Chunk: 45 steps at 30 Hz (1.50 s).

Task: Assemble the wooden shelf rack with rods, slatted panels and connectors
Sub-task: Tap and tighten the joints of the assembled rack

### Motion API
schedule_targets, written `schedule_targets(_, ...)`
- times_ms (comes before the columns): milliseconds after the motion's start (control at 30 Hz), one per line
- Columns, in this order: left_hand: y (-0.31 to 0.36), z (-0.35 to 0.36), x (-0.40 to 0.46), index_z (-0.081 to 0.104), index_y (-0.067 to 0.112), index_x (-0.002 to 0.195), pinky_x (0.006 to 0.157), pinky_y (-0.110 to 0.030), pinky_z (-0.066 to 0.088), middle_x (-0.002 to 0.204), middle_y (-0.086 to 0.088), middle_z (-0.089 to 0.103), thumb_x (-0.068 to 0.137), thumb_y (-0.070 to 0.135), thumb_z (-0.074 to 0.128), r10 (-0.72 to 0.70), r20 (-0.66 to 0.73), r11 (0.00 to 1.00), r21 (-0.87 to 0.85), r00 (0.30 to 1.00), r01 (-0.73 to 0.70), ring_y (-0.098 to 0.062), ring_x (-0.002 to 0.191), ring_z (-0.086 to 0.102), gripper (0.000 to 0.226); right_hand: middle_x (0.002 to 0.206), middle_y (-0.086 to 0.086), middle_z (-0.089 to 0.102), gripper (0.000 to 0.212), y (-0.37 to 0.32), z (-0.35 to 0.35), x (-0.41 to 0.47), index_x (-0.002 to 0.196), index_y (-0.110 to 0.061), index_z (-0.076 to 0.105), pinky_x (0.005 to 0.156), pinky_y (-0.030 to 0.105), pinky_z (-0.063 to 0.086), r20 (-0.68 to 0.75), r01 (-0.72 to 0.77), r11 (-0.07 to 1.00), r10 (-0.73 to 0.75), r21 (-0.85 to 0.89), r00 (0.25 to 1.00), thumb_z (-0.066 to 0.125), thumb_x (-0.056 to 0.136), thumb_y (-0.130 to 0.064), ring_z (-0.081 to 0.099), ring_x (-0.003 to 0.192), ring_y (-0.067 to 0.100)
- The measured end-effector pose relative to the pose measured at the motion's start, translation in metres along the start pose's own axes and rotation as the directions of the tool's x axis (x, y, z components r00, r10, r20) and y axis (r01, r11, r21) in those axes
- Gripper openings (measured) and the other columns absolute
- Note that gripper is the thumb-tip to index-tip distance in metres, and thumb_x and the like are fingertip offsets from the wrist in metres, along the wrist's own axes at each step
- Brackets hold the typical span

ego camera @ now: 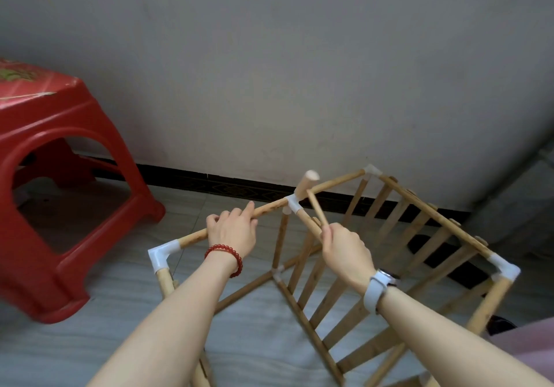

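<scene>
The partly built wooden rack (353, 269) stands on the floor, its rods joined by white connectors. My left hand (232, 229) grips the top rod (192, 236) between a corner connector (162, 254) and a middle three-way connector (292, 203). My right hand (344, 251) holds the thin handle of a small wooden mallet (307, 182), whose head sits right above the middle connector. A slatted panel (419, 221) forms the far right side, and another slatted panel (323, 302) slopes down below my right wrist.
A red plastic stool (60, 176) stands to the left on the grey floor. A grey wall with a dark skirting strip (209, 179) runs close behind the rack. White connectors (506, 269) cap the rack's right corners. A pink cloth edge (533, 347) shows at lower right.
</scene>
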<state>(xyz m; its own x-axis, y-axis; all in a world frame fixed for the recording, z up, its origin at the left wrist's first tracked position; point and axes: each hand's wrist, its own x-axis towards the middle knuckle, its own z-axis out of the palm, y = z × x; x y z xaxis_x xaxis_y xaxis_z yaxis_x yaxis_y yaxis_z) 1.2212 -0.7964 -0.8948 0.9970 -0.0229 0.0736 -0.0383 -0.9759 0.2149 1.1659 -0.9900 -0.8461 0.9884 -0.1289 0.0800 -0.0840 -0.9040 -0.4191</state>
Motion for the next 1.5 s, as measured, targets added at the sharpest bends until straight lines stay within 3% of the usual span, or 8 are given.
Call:
schedule_targets(233, 0.036, -0.019, -0.057, 0.039, 0.021, 0.137, 0.112, -0.05, 0.011, 0.148, -0.004, 0.028, 0.095, 0.031, 0.041, -0.041, 0.006, 0.995, -0.093, 0.999, 0.041, -0.023, 0.14, 0.017, 0.043, 0.069, -0.006, 0.057, 0.024, 0.019, -0.04, -0.038, 0.087, -0.024, 0.056, 0.052, 0.028, 0.046, -0.088, 0.042, 0.94, -0.013, 0.339, 0.996, 0.036, 0.099, -0.029, 0.055, 0.057, 0.009)
schedule_targets(600, 0.162, -0.02, -0.233, 0.056, 0.017, 0.103, 0.075, -0.035, 0.047, 0.1, -0.003, 0.059, 0.096, 0.043, 0.039, 0.353, 0.32, 0.896, -0.385, 0.879, -0.219, -0.025, 0.095, 0.059, 0.032, 0.064, -0.009, 0.054, 0.019, 0.136, -0.121, -0.181, 0.077, -0.022, 0.058, 0.062, 0.03, 0.039, -0.063, -0.024, 0.978, 0.038, 0.207, 0.997, 0.05, 0.094, -0.023, 0.054, 0.069, 0.019)
schedule_targets(767, 0.162, -0.006, -0.276, 0.045, 0.033, 0.13, 0.069, -0.034, 0.04, 0.106, -0.002, 0.052, 0.1, 0.021, 0.034, 0.253, 0.143, 0.956, -0.19, 0.957, -0.225, -0.029, 0.094, 0.059, 0.034, 0.067, -0.005, 0.056, 0.018, 0.155, -0.121, -0.244, 0.081, -0.023, 0.055, 0.055, 0.028, 0.038, -0.002, -0.029, 0.991, 0.03, 0.132, 1.0, 0.045, 0.097, -0.026, 0.053, 0.064, 0.015)
schedule_targets(933, 0.131, 0.001, -0.278, 0.045, 0.033, 0.132, 0.067, -0.032, 0.036, 0.103, -0.001, 0.054, 0.098, 0.014, 0.036, 0.143, 0.003, 0.986, -0.085, 0.99, -0.142, -0.026, 0.09, 0.059, 0.04, 0.058, -0.01, 0.05, 0.012, 0.15, -0.119, -0.275, 0.087, -0.023, 0.048, 0.045, 0.017, 0.035, -0.3, 0.172, 0.959, -0.099, 0.227, 0.949, 0.044, 0.097, -0.019, 0.051, 0.051, 0.009)
schedule_targets(1100, 0.102, 0.009, -0.283, 0.041, 0.036, 0.135, 0.081, -0.035, 0.027, 0.108, 0.006, 0.061, 0.099, 0.023, 0.033, 0.1, -0.133, 0.994, -0.02, 0.986, -0.104, -0.019, 0.1, 0.053, 0.04, 0.073, 0.0, 0.059, 0.018, 0.133, -0.1, -0.273, 0.094, -0.017, 0.054, 0.06, 0.033, 0.039, -0.028, 0.084, 0.995, -0.082, 0.046, 0.996, 0.039, 0.099, -0.025, 0.058, 0.071, 0.024)
schedule_targets(1267, 0.108, 0.011, -0.283, 0.049, 0.036, 0.128, 0.081, -0.035, 0.023, 0.103, 0.008, 0.064, 0.1, 0.034, 0.031, 0.061, -0.182, 0.997, -0.028, 0.981, -0.067, -0.017, 0.096, 0.055, 0.034, 0.054, -0.012, 0.042, 0.009, 0.105, -0.112, -0.275, 0.091, -0.019, 0.048, 0.041, 0.013, 0.035, -0.527, 0.363, 0.887, -0.172, 0.284, 0.832, 0.042, 0.098, -0.017, 0.051, 0.048, 0.005)
schedule_targets(1433, 0.107, 0.016, -0.288, 0.059, 0.03, 0.122, 0.082, -0.036, 0.026, 0.091, 0.006, 0.066, 0.097, 0.032, 0.041, 0.075, -0.282, 0.996, -0.024, 0.957, -0.085, -0.019, 0.09, 0.058, 0.03, 0.069, 0.004, 0.055, 0.023, 0.108, -0.076, -0.279, 0.1, -0.009, 0.054, 0.053, 0.031, 0.032, -0.054, 0.046, 0.998, -0.048, -0.036, 0.997, 0.035, 0.101, -0.022, 0.054, 0.062, 0.026)
schedule_targets(1500, 0.108, 0.017, -0.286, 0.06, 0.029, 0.12, 0.082, -0.037, 0.028, 0.089, 0.005, 0.066, 0.096, 0.031, 0.043, 0.077, -0.301, 0.996, -0.029, 0.951, -0.09, -0.02, 0.088, 0.059, 0.029, 0.063, 0.001, 0.054, 0.022, 0.113, -0.077, -0.275, 0.1, -0.006, 0.056, 0.044, 0.026, 0.033, -0.226, 0.113, 0.984, -0.08, 0.137, 0.971, 0.038, 0.1, -0.018, 0.052, 0.053, 0.021)
